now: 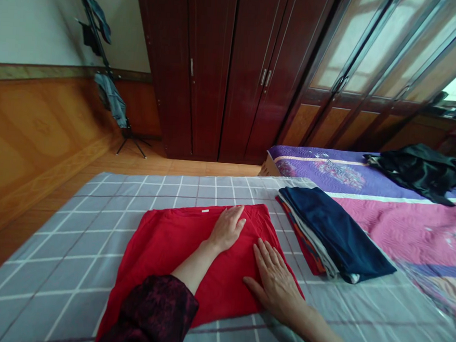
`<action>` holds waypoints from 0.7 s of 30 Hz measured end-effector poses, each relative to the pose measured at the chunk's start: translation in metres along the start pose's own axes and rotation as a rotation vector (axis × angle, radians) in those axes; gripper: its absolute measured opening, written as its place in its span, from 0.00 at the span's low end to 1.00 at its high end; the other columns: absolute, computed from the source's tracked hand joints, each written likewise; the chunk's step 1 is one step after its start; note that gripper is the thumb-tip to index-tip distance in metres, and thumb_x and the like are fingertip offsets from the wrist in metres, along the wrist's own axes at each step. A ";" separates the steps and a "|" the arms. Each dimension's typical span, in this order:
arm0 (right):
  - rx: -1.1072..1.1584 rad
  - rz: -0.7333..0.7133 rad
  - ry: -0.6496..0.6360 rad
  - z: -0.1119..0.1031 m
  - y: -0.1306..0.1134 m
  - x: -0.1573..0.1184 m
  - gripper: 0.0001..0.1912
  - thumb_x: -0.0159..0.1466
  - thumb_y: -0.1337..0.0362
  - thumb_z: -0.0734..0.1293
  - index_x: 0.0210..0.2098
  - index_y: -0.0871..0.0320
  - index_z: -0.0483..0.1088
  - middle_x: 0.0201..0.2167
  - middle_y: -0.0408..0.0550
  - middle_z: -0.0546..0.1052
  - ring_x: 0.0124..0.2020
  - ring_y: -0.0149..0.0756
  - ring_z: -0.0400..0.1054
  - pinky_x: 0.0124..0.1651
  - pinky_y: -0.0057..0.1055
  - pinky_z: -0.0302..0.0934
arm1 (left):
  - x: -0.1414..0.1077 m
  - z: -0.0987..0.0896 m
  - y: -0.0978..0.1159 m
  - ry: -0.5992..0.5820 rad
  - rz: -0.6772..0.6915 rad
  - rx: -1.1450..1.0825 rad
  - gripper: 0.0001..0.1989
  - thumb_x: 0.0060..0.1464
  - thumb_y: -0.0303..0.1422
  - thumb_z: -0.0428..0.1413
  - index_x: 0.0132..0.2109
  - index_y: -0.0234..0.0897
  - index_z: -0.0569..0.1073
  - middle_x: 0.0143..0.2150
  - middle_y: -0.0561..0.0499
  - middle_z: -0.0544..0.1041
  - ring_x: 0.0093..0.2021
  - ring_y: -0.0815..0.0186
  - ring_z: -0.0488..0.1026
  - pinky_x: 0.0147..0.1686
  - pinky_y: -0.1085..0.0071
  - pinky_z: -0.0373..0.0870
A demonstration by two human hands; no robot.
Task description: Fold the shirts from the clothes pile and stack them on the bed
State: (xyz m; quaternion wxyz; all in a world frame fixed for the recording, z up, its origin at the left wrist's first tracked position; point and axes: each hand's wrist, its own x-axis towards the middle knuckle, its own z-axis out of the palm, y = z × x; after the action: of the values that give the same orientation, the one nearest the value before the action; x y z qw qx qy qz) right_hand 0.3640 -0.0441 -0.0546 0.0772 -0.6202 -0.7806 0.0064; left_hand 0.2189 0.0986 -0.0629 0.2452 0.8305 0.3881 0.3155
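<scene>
A red garment point(176, 245) lies spread nearly flat on the grey checked bedsheet point(82, 249), a small white label showing near its far edge. My left hand point(227, 227) rests on the cloth toward that far edge, fingers stretched out. Nearer to me and further right, my right hand point(273, 278) lies flat on the garment by its right edge, fingers spread. Neither hand grips the fabric. To the right sits a stack of folded clothes with a dark blue garment point(333, 230) on top; grey and red-orange layers peek out beneath it.
Beyond the stack, a second bed has a purple and pink quilt point(400, 219) with a black garment point(427, 169) on it. Dark red wardrobes point(226, 77) stand past the foot of the bed. A coat rack point(110, 71) with hanging items stands at the back left.
</scene>
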 end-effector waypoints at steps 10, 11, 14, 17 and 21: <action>0.095 -0.249 0.002 0.005 -0.009 0.078 0.32 0.65 0.52 0.59 0.64 0.63 0.55 0.65 0.60 0.55 0.66 0.49 0.43 0.64 0.51 0.46 | 0.001 -0.009 -0.004 0.178 -0.077 -0.318 0.24 0.65 0.41 0.40 0.63 0.33 0.59 0.59 0.41 0.68 0.60 0.61 0.64 0.60 0.61 0.61; 0.091 -0.243 0.031 0.010 -0.005 0.082 0.34 0.65 0.49 0.58 0.64 0.63 0.54 0.65 0.61 0.54 0.67 0.49 0.42 0.64 0.51 0.45 | 0.002 -0.009 -0.005 0.153 -0.070 -0.292 0.25 0.64 0.41 0.41 0.63 0.33 0.59 0.60 0.41 0.67 0.61 0.60 0.63 0.60 0.61 0.60; 0.072 -0.203 0.087 0.022 0.005 0.085 0.35 0.66 0.47 0.55 0.63 0.66 0.55 0.64 0.62 0.55 0.67 0.49 0.43 0.64 0.50 0.45 | 0.002 -0.015 -0.003 0.109 -0.058 -0.203 0.25 0.64 0.41 0.43 0.63 0.33 0.59 0.62 0.41 0.64 0.62 0.60 0.60 0.62 0.61 0.57; 0.056 -0.205 0.098 0.028 0.009 0.083 0.33 0.66 0.47 0.55 0.61 0.66 0.58 0.63 0.62 0.57 0.66 0.49 0.45 0.64 0.50 0.46 | -0.007 -0.032 0.003 -0.001 -0.035 -0.059 0.27 0.63 0.43 0.43 0.65 0.34 0.56 0.64 0.42 0.61 0.65 0.61 0.56 0.63 0.62 0.54; 0.066 -0.226 0.147 0.031 0.010 0.083 0.33 0.66 0.48 0.55 0.61 0.66 0.58 0.65 0.61 0.54 0.66 0.49 0.43 0.64 0.50 0.46 | -0.046 -0.069 -0.013 -0.269 -0.016 0.205 0.32 0.62 0.50 0.43 0.67 0.40 0.50 0.68 0.45 0.51 0.68 0.60 0.46 0.65 0.59 0.46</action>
State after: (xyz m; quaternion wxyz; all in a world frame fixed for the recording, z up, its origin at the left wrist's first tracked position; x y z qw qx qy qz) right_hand 0.3512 0.0417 -0.0773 0.1548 -0.5243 -0.8370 -0.0220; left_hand 0.1402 0.0807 -0.0398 0.2114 0.8828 0.3887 0.1580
